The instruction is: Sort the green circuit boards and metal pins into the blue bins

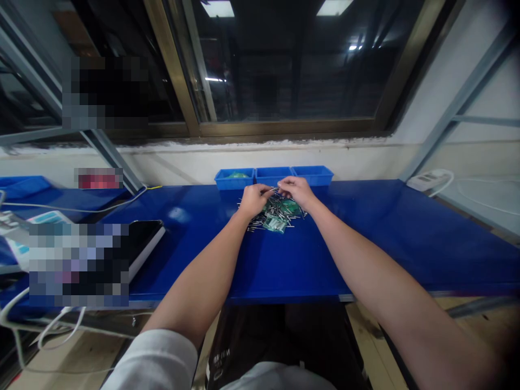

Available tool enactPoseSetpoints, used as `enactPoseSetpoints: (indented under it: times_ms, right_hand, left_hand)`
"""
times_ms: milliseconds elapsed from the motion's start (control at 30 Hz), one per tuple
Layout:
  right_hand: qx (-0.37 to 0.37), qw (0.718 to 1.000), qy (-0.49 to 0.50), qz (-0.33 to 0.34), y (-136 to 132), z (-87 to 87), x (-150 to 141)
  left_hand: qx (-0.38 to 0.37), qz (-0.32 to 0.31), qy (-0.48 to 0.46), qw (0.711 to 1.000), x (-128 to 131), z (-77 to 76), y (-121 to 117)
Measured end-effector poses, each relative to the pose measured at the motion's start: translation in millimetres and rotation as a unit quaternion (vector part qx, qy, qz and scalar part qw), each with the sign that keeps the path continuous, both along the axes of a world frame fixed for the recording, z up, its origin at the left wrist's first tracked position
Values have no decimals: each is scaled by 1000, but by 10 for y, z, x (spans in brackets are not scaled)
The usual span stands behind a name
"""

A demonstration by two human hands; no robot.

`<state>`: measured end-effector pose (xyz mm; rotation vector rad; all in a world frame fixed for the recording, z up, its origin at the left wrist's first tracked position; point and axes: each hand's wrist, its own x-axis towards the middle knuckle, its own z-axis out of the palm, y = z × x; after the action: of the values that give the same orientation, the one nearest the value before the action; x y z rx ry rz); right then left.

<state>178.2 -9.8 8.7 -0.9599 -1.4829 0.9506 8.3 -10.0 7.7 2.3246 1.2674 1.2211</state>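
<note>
A loose pile of thin, shiny metal pins (257, 221) lies on the blue table, too small to tell whether they are screws or rivets. On top of it rests a small clear green-tinted bag (276, 223) with metal pieces inside, and more green plastic (289, 206) shows farther back. Over the pile's left side, my left hand (254, 200) is closed, thumb and fingers pinched on thin metal pins. Close beside it, my right hand (298, 190) is closed too, its fingertips pinching at the same pins. The fingers partly hide what they grip.
Three blue bins (274, 174) stand in a row behind the pile; the left one holds green plastic. A white power strip (428, 179) with a cable lies at the back right. At left are a dark-topped device (148, 233) and cables. Metal frame posts rise on both sides.
</note>
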Motion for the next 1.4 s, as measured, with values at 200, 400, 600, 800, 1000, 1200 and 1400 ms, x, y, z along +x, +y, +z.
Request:
enactPoseSetpoints:
  times_ms: [200, 400, 600, 800, 1000, 1200, 1400]
  right_hand:
    - [33, 997, -52, -43, 46, -25, 53]
    - [153, 892, -314, -288, 100, -50, 278]
    - [84, 840, -408, -348, 192, -122, 493]
    - [17, 844, -439, -307, 285, -217, 563]
    - [68, 852, -427, -296, 209, -174, 447]
    - [112, 868, -466, -129, 102, -122, 182]
    - [105, 868, -485, -37, 55, -134, 58]
  left_hand:
    - [16, 20, -8, 1000, 4, 4, 5]
    - [49, 55, 23, 997, -23, -40, 72]
    - [36, 53, 92, 994, -33, -78, 82]
    - [18, 44, 135, 990, -38, -112, 86]
    - [4, 39, 156, 987, -45, -123, 95]
    - [9, 37, 177, 983, -45, -152, 109]
    - [13, 22, 190, 981, -37, -181, 145]
